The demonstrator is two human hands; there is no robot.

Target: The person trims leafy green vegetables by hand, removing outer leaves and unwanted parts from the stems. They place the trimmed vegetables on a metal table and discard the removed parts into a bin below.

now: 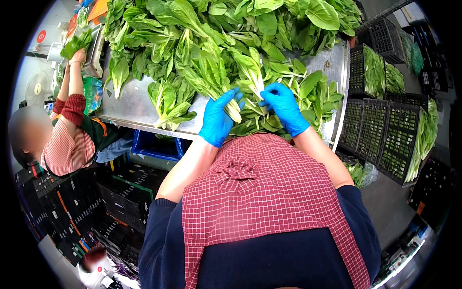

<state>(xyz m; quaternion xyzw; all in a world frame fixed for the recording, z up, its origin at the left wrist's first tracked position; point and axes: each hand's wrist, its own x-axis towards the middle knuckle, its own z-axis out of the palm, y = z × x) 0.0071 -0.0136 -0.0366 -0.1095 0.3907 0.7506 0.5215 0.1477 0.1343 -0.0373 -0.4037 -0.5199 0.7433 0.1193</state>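
In a blue glove, my left hand (219, 117) grips the pale stem end of a bunch of leafy greens (211, 74), its leaves pointing away from me. My right hand (283, 106), gloved in blue too, pinches the white base of another leafy green (252, 70). Both hands are over the near edge of a metal table (126, 106). Loose leaves and cut stems (314, 94) lie beside and below my right hand. Beyond my hands rises a large heap of the same greens (223, 21). Left of my left hand rests a separate bunch (169, 104).
At the left a co-worker (70, 141) holds greens (76, 45) above a scale (94, 54). Black crates (364, 126) filled with greens stand right of the table. A blue crate (157, 144) sits under the table edge; black crates (122, 195) are stacked behind at left.
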